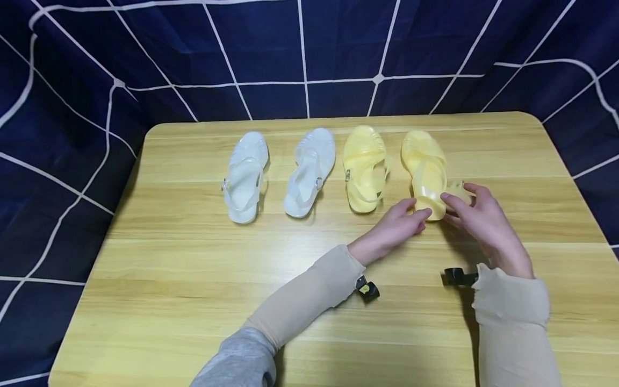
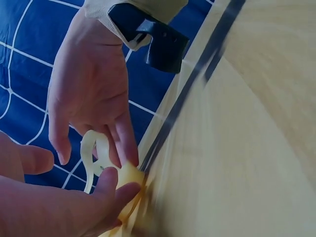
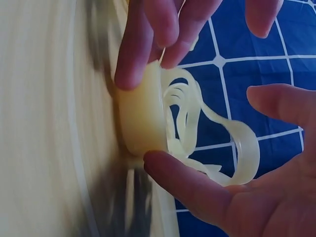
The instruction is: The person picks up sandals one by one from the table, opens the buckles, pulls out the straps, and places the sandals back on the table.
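Observation:
The rightmost yellow sandal lies on the table with its toe pointing away and its strap spread loose to the right. My left hand reaches its heel from the left, extended fingertips touching the side. From the right, my right hand touches the other side of the heel, beside the loose strap. In the right wrist view, fingers of both hands lie against the heel, with the thumbs held away. Left of it sits the other yellow sandal, its strap across the back.
Two white sandals, a left one and a right one, lie in the same row with their toes pointing away. The wooden table has a dark blue gridded cloth behind and beside it. Black wrist mounts hang below both sleeves.

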`<state>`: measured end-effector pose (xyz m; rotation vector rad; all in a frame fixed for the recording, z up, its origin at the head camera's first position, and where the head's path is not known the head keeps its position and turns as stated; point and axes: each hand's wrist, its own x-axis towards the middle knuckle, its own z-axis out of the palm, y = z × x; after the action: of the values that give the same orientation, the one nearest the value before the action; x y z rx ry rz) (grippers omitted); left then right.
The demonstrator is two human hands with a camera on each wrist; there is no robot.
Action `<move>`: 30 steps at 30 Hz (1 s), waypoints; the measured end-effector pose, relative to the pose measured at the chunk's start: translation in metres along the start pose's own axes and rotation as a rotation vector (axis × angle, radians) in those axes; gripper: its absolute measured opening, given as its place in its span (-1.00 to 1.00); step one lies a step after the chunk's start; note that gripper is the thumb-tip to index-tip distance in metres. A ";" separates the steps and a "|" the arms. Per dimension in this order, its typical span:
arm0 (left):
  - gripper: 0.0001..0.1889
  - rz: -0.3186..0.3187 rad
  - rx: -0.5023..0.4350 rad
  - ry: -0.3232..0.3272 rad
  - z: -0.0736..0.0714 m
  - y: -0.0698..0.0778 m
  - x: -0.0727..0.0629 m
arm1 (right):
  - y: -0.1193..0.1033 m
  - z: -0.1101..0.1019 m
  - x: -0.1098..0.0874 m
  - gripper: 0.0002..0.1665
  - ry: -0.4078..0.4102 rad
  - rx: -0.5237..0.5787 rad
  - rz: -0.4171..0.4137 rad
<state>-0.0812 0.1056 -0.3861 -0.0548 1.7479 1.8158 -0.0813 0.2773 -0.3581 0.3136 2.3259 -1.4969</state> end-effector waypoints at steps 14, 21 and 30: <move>-0.33 0.070 0.194 0.039 -0.001 0.004 -0.008 | 0.000 0.000 -0.001 0.13 0.013 -0.014 -0.028; -0.55 0.271 0.435 -0.088 -0.016 0.033 -0.038 | -0.009 -0.005 -0.011 -0.14 0.306 -0.016 -0.069; -0.72 0.651 0.474 0.057 -0.075 0.071 -0.090 | -0.040 0.002 -0.032 -0.75 0.671 0.774 -0.515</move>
<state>-0.0681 0.0052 -0.2930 0.7357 2.3765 1.7505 -0.0662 0.2589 -0.3125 0.4870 2.2450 -2.9152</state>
